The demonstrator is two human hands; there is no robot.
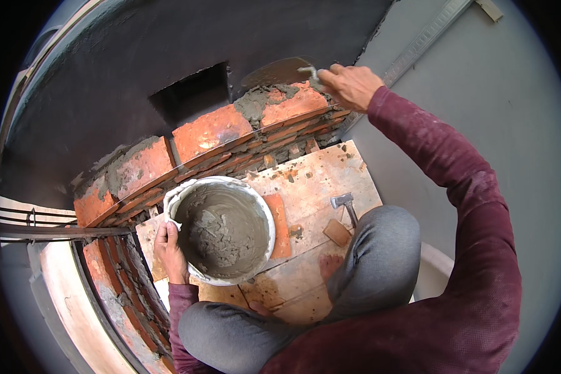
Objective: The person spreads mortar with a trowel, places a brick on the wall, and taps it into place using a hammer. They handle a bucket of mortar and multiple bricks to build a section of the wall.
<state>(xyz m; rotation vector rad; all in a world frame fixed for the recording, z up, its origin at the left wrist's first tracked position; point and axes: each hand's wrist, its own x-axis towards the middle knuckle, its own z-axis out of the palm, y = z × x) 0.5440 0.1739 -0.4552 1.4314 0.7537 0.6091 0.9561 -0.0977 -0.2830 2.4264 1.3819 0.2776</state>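
Note:
My right hand (349, 87) grips a trowel (274, 71) by its handle, its blade raised just above the top course of red bricks (209, 129), where grey mortar (254, 105) lies on and between the bricks; a thin string runs along their front edge. My left hand (171, 249) holds the rim of a white bucket (263, 221) at its left side. Inside is wet grey mortar (221, 234). The bucket rests on wooden boards (305, 181) in front of my crossed legs.
A dark wall (106, 75) with a square opening stands behind the bricks. A grey wall (492, 156) with a long metal straightedge (411, 53) is on the right. A hammer (343, 202) and brick pieces (336, 232) lie by my knee. Another brick course (115, 280) runs along the left.

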